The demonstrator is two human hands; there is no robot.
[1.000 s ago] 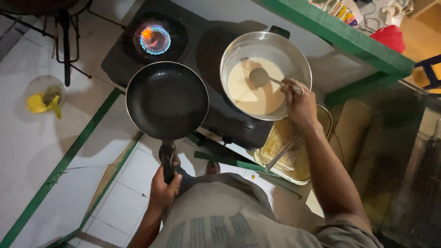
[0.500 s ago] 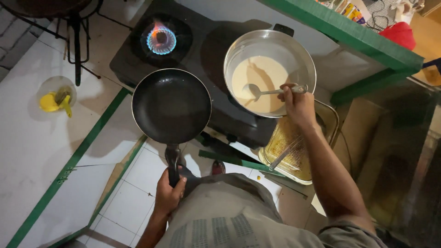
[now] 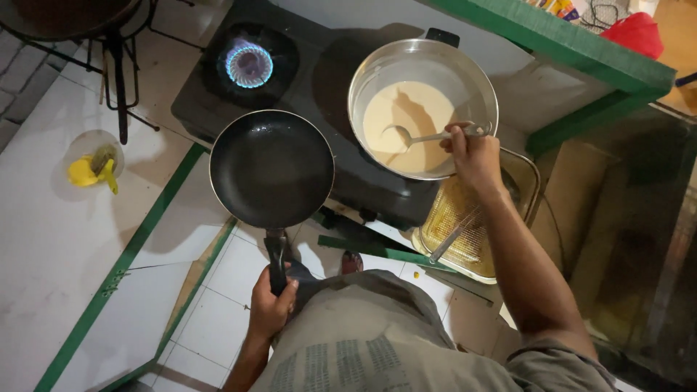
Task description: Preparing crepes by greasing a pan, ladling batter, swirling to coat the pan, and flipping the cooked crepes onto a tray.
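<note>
— What's that in the left hand?

— A round black frying pan, matte and bare inside. The fist is closed tight round its dark handle, and the pan hangs out ahead of the grip, off the front edge of the black stove, not on a burner.

— And the right hand?

— Fingers wrapped round the thin metal stem of a ladle. Its bowl sits just beyond the grip, dipped in pale, smooth cream-coloured batter inside a shiny steel pot with curved walls. The pot stands on the stove.

— Anything lit?

— Further out past the pan, a ring of blue flame burns on the open burner.

— What's beneath the right wrist?

— A rectangular metal tray with a yellowish, ridged inside, a metal utensil lying in it. Off to the left of the pan hand, a clear plastic cup with something yellow in it sits on a white counter edged in green.
</note>
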